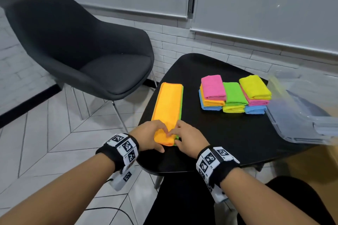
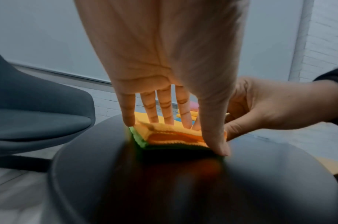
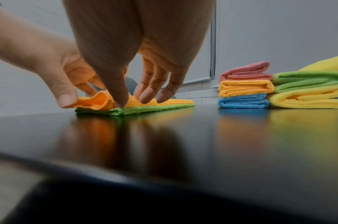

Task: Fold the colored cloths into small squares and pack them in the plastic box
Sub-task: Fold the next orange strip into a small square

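Head view: both hands (image 1: 169,138) pinch orange cloth's (image 1: 167,105) near edge.

On the table (image 1: 228,133), everything sits relative to the folded stacks (image 1: 235,95): the long cloth strip (image 1: 167,107) lies to their left, the plastic box (image 1: 300,115) just to their right — both hands (image 1: 150,136) (image 1: 186,139) rest on the strip's near end, and the chair (image 1: 82,51) stands off the table, far left.

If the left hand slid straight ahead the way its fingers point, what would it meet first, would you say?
Likely only more of the orange cloth: the left hand points along the strip. Beyond its far end comes bare table, as far as depth shows.
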`<state>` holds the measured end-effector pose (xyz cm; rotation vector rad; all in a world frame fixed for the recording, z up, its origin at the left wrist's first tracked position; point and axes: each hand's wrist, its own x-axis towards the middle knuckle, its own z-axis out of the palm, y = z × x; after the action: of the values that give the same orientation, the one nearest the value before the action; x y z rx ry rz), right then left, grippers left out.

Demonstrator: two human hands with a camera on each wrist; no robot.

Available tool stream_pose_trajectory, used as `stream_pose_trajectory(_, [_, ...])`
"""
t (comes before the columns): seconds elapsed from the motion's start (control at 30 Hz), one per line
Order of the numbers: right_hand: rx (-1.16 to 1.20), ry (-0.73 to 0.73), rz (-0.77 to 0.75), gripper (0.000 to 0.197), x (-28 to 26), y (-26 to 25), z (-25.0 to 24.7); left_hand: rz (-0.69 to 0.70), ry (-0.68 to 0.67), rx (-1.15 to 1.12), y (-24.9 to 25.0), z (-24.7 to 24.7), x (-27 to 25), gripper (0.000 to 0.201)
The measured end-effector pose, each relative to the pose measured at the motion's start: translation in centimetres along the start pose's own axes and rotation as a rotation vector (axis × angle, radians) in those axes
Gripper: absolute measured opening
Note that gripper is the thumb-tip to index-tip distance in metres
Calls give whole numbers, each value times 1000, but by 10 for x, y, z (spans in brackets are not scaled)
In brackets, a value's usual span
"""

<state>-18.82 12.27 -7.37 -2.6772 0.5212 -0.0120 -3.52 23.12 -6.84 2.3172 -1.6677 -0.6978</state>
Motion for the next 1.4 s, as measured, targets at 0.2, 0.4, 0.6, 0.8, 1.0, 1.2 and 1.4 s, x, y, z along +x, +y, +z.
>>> stream_pose_trajectory(0.2, [138, 79, 34, 25, 2, -3, 3, 60, 52, -36, -12, 5, -2, 60])
stream_pose_trajectory(0.4, [455, 265, 60, 22, -1, 3, -24, 193, 229, -62, -13, -1, 8, 54])
stream_pose_trajectory(0.6, [833, 403, 196, 21, -33, 39, -54, 343, 365, -90, 40, -3, 18, 3])
stream_pose_trajectory(0.8, [1096, 421, 488, 44, -78, 85, -64, 367, 318, -65, 122, 26, 38, 17])
stream_pose_trajectory(1.0, [1121, 509, 788, 47, -110, 136, -65, 375, 192, -14, 189, 68, 62, 12])
stream_pose_trajectory(1.2, [856, 573, 793, 68, -141, 174, -63, 470, 31, -12, 220, 91, 74, 32])
stream_pose_trajectory(1.4, [554, 537, 784, 56, -150, 186, -57, 209, -16, 365, 190, 77, 88, 83])
